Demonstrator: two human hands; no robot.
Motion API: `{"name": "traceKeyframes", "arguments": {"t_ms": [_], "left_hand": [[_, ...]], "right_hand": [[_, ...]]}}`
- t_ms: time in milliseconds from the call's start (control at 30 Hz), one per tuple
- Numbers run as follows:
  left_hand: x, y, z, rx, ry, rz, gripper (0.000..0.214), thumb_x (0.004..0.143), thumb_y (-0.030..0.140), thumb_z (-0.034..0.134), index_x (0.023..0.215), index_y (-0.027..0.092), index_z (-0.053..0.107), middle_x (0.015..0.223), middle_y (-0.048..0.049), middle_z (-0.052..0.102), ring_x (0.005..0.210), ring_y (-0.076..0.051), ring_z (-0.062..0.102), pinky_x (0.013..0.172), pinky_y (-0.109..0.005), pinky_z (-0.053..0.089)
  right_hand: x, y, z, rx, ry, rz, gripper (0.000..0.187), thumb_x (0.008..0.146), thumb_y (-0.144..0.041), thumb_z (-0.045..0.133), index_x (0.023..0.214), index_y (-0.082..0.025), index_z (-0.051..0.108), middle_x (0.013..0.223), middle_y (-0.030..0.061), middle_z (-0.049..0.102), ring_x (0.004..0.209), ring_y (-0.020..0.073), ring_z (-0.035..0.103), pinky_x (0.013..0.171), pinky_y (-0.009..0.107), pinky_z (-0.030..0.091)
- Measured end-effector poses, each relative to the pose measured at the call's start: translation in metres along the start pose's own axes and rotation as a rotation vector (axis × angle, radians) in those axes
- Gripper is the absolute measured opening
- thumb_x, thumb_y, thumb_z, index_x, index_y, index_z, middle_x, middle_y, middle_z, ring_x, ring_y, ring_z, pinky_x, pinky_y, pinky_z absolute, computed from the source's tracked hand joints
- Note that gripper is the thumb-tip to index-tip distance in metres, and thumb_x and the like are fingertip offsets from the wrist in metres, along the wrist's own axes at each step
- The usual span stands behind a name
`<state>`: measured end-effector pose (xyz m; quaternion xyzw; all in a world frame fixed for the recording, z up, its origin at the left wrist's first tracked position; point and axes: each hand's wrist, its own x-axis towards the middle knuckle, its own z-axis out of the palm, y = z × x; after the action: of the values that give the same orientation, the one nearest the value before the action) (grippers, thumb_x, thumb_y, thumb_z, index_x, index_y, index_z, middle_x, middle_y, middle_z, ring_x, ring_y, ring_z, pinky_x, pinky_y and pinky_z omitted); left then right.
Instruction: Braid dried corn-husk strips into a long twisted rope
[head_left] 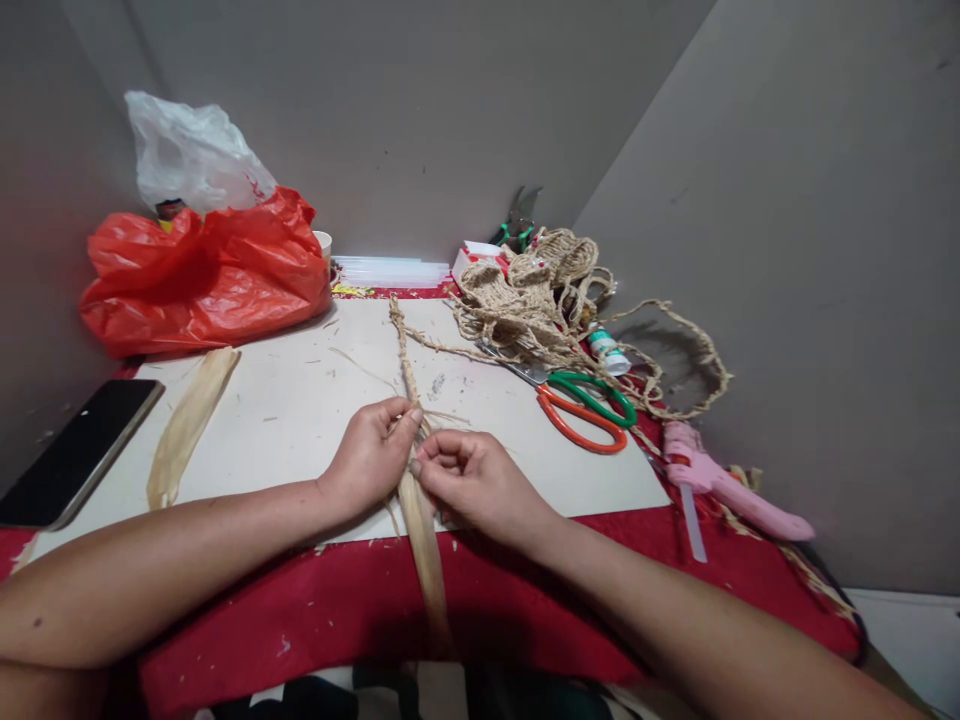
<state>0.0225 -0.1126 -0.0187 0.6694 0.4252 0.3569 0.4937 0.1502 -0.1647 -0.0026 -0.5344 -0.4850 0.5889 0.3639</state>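
My left hand point(371, 455) and my right hand point(469, 480) meet at the middle of a white board point(292, 410), both pinched on a twisted cord of dried husk point(407, 365). The braided part of the cord runs away from my hands toward the far edge of the board. Loose pale husk strips point(426, 555) hang from my fingers down over the red cloth point(360, 610) at the near edge. My fingers are closed tight round the strands where the twist ends.
A loose husk leaf point(187, 425) and a black phone point(79, 450) lie at the left. Red and white plastic bags point(206, 270) sit far left. A rope tangle with woven pieces point(540, 290), green-and-orange scissors point(585, 405), a pink glue gun point(724, 480) and pliers point(517, 225) lie right.
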Motion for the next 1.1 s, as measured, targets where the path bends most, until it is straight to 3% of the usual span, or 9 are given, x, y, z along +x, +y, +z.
{"name": "traceKeyframes", "arguments": {"t_ms": [133,333,600,733,933,1000,1100], "left_hand": [[-0.001,0.001,0.001,-0.023,-0.008,-0.024,0.026,0.083,0.032,0.047,0.063,0.016,0.048,0.056,0.0038,0.042,0.056,-0.009,0.039,0.055,-0.021,0.033],[-0.001,-0.001,0.001,-0.075,-0.036,-0.031,0.026,0.083,0.033,0.048,0.063,0.016,0.047,0.055,0.0036,0.044,0.056,-0.009,0.040,0.055,-0.022,0.034],[-0.001,0.001,-0.001,-0.096,-0.021,-0.023,0.027,0.083,0.036,0.048,0.064,0.016,0.046,0.055,0.0047,0.039,0.054,-0.009,0.036,0.053,-0.021,0.032],[-0.002,0.002,-0.002,-0.115,-0.012,-0.071,0.026,0.083,0.038,0.049,0.067,0.017,0.048,0.049,0.0067,0.035,0.047,-0.007,0.029,0.047,-0.021,0.026],[0.000,-0.005,-0.001,-0.106,-0.069,-0.096,0.027,0.084,0.039,0.048,0.069,0.017,0.051,0.047,0.0066,0.037,0.043,-0.007,0.028,0.044,-0.022,0.023],[0.001,-0.007,-0.002,-0.086,-0.071,-0.103,0.027,0.084,0.040,0.048,0.070,0.017,0.052,0.046,0.0066,0.036,0.043,-0.007,0.028,0.043,-0.022,0.022],[0.001,-0.005,-0.002,-0.068,-0.078,-0.119,0.028,0.083,0.041,0.048,0.070,0.017,0.053,0.045,0.0066,0.036,0.042,-0.007,0.028,0.043,-0.022,0.021]], "right_hand": [[-0.001,0.001,0.004,-0.114,0.020,-0.112,0.009,0.069,-0.021,0.055,0.064,-0.016,0.048,0.053,-0.0046,0.042,0.047,0.0060,0.036,0.043,0.018,0.029],[-0.005,0.002,0.007,-0.355,0.099,-0.295,0.009,0.071,-0.016,0.049,0.062,-0.017,0.046,0.056,-0.0032,0.042,0.053,0.0080,0.039,0.052,0.021,0.034],[-0.004,0.005,0.001,-0.463,0.174,-0.320,0.012,0.073,-0.017,0.049,0.061,-0.017,0.048,0.056,-0.0026,0.044,0.052,0.0089,0.040,0.054,0.022,0.034],[-0.008,0.001,-0.014,-0.328,0.266,-0.228,0.014,0.075,-0.025,0.053,0.064,-0.017,0.050,0.055,-0.0024,0.044,0.051,0.0092,0.041,0.050,0.022,0.035],[-0.024,-0.027,-0.042,0.139,0.303,-0.196,0.025,0.078,-0.042,0.058,0.080,-0.021,0.044,0.065,-0.0011,0.059,0.057,0.0126,0.056,0.062,0.028,0.048],[-0.031,-0.040,-0.058,0.255,0.290,-0.166,0.027,0.077,-0.043,0.059,0.078,-0.022,0.042,0.056,-0.0053,0.052,0.045,0.0093,0.048,0.052,0.025,0.046],[-0.046,-0.063,-0.094,0.319,0.360,-0.204,0.032,0.074,-0.037,0.064,0.064,-0.021,0.038,0.044,-0.0087,0.029,0.034,0.0034,0.022,0.036,0.018,0.021]]}}
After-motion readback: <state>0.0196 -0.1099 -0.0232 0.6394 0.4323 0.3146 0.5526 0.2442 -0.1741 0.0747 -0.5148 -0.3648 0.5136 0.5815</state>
